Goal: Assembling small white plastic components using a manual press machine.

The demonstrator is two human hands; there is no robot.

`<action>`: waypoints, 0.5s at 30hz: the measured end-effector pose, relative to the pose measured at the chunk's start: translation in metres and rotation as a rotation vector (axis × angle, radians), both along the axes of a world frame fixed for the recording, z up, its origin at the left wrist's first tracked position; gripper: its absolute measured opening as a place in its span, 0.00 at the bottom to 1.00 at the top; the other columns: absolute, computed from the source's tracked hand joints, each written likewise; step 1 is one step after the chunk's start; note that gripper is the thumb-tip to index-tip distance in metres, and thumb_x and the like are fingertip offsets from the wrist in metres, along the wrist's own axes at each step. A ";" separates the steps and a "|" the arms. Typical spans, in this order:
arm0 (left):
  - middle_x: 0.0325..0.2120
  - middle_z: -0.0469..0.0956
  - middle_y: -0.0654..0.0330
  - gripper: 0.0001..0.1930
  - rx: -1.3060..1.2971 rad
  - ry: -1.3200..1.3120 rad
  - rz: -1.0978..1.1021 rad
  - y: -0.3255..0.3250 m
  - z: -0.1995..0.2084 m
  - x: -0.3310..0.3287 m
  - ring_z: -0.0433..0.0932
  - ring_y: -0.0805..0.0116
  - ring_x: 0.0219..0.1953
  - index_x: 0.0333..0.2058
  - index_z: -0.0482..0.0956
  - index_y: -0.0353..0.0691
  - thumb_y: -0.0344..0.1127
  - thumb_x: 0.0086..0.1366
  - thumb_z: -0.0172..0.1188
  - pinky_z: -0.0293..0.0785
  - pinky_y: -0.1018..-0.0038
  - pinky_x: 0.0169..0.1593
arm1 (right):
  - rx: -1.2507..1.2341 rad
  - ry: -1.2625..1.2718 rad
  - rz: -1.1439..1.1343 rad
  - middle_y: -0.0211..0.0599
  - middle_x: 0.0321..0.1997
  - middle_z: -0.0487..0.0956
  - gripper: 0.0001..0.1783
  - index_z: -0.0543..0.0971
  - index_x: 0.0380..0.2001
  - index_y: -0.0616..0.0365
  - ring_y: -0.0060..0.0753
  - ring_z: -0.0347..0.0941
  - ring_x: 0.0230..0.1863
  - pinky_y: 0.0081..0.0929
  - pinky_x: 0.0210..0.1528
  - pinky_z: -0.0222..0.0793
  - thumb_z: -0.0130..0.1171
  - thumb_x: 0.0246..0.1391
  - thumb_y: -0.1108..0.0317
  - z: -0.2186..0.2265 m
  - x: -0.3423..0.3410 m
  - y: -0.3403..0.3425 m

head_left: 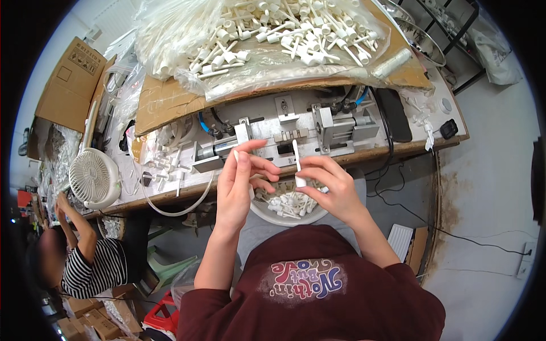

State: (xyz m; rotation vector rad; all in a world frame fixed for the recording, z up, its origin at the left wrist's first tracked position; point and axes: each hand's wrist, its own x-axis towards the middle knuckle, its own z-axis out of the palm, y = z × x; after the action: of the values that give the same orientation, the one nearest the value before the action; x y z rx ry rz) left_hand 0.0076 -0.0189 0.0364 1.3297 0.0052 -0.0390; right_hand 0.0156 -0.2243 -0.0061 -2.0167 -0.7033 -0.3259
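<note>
My right hand (334, 186) pinches a white plastic piece (297, 165) with a thin stem and a wider cap, its stem pointing up. My left hand (239, 179) is beside it, with a small white plastic piece (236, 155) between thumb and forefinger; most of that piece is hidden and the other fingers are spread. Just beyond the hands, a metal fixture (291, 135) with cylinders and blue hoses sits at the bench edge. Below the hands, a pale bowl (267, 216) holds many similar white pieces.
A heap of white stemmed pieces (307, 40) lies on plastic film over cardboard (165, 105) above the fixture. Loose white pieces (165, 173) and a white fan (94, 179) are at left. A dark phone-like slab (394, 115) lies right. A person in a striped shirt (99, 267) sits left.
</note>
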 end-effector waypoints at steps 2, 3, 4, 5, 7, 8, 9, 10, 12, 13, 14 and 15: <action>0.18 0.74 0.63 0.20 0.126 -0.015 -0.051 0.006 0.006 0.000 0.69 0.82 0.17 0.55 0.70 0.35 0.43 0.78 0.38 0.65 0.86 0.23 | -0.023 -0.032 -0.022 0.39 0.50 0.78 0.16 0.80 0.37 0.60 0.40 0.78 0.45 0.31 0.45 0.76 0.71 0.42 0.71 -0.007 0.001 0.005; 0.15 0.71 0.67 0.19 0.151 0.020 -0.094 0.008 0.010 -0.002 0.64 0.85 0.14 0.53 0.73 0.37 0.43 0.77 0.40 0.60 0.87 0.20 | -0.038 -0.046 -0.030 0.38 0.51 0.78 0.16 0.79 0.37 0.60 0.41 0.78 0.47 0.32 0.46 0.76 0.70 0.43 0.70 -0.010 0.002 0.007; 0.14 0.69 0.67 0.19 0.169 0.019 -0.122 0.007 0.012 -0.004 0.61 0.85 0.13 0.52 0.73 0.36 0.43 0.77 0.40 0.57 0.87 0.18 | -0.091 -0.088 -0.044 0.39 0.54 0.78 0.16 0.78 0.37 0.59 0.41 0.78 0.48 0.33 0.46 0.76 0.69 0.43 0.71 -0.012 0.003 0.008; 0.14 0.67 0.68 0.18 0.186 0.017 -0.151 0.005 0.012 -0.007 0.58 0.85 0.12 0.50 0.74 0.35 0.42 0.77 0.41 0.54 0.86 0.17 | -0.140 -0.105 -0.065 0.39 0.54 0.79 0.16 0.79 0.38 0.60 0.42 0.79 0.48 0.31 0.46 0.77 0.70 0.43 0.71 -0.011 0.004 0.009; 0.17 0.67 0.70 0.14 0.136 0.042 -0.148 0.006 0.008 -0.013 0.59 0.86 0.17 0.44 0.76 0.37 0.41 0.76 0.46 0.54 0.86 0.21 | -0.244 -0.144 -0.086 0.37 0.55 0.79 0.17 0.79 0.38 0.59 0.40 0.80 0.43 0.30 0.42 0.77 0.69 0.43 0.71 -0.011 0.008 0.012; 0.18 0.68 0.69 0.15 0.081 0.047 -0.142 0.008 0.003 -0.015 0.60 0.86 0.17 0.42 0.76 0.36 0.41 0.76 0.46 0.54 0.86 0.20 | -0.225 -0.209 -0.094 0.36 0.55 0.79 0.16 0.79 0.38 0.57 0.37 0.81 0.34 0.29 0.35 0.76 0.69 0.42 0.71 -0.014 0.012 0.015; 0.20 0.69 0.68 0.15 0.024 0.050 -0.137 0.009 -0.002 -0.015 0.61 0.85 0.17 0.41 0.75 0.36 0.42 0.76 0.45 0.55 0.85 0.20 | -0.276 -0.231 -0.102 0.36 0.54 0.80 0.15 0.78 0.37 0.57 0.36 0.80 0.32 0.28 0.34 0.76 0.68 0.43 0.71 -0.015 0.015 0.017; 0.21 0.70 0.67 0.16 0.013 0.041 -0.109 0.008 -0.004 -0.016 0.62 0.84 0.18 0.41 0.74 0.36 0.42 0.76 0.43 0.56 0.85 0.20 | -0.329 -0.254 -0.110 0.37 0.53 0.80 0.15 0.78 0.37 0.57 0.36 0.79 0.29 0.28 0.32 0.75 0.67 0.43 0.71 -0.017 0.018 0.018; 0.23 0.72 0.65 0.17 -0.005 0.022 -0.053 0.005 -0.007 -0.018 0.64 0.83 0.19 0.42 0.73 0.36 0.43 0.77 0.40 0.59 0.84 0.21 | -0.419 -0.299 -0.138 0.34 0.53 0.80 0.15 0.78 0.36 0.56 0.34 0.77 0.23 0.27 0.28 0.73 0.68 0.42 0.71 -0.023 0.026 0.021; 0.24 0.73 0.64 0.18 -0.013 0.010 -0.025 0.005 -0.008 -0.017 0.66 0.82 0.20 0.43 0.72 0.36 0.44 0.78 0.38 0.61 0.83 0.21 | -0.443 -0.305 -0.136 0.34 0.53 0.81 0.14 0.78 0.36 0.56 0.34 0.76 0.22 0.26 0.27 0.73 0.67 0.43 0.70 -0.025 0.026 0.022; 0.25 0.76 0.60 0.20 -0.002 -0.009 -0.059 0.007 -0.010 -0.015 0.65 0.83 0.17 0.50 0.70 0.34 0.44 0.78 0.36 0.61 0.84 0.20 | -0.467 -0.311 -0.135 0.35 0.52 0.81 0.14 0.79 0.36 0.56 0.33 0.76 0.21 0.26 0.26 0.73 0.67 0.43 0.70 -0.027 0.026 0.023; 0.25 0.76 0.61 0.20 0.019 0.023 -0.121 0.010 -0.005 -0.013 0.64 0.84 0.16 0.52 0.70 0.35 0.44 0.78 0.37 0.59 0.85 0.19 | -0.487 -0.323 -0.133 0.35 0.52 0.81 0.13 0.79 0.36 0.56 0.33 0.76 0.20 0.26 0.26 0.73 0.66 0.43 0.70 -0.026 0.030 0.026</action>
State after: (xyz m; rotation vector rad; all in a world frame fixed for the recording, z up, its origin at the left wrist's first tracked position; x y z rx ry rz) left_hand -0.0052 -0.0090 0.0312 1.3470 -0.0551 -0.1572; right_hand 0.0455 -0.1986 -0.0320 -2.5109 -0.9160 -0.6150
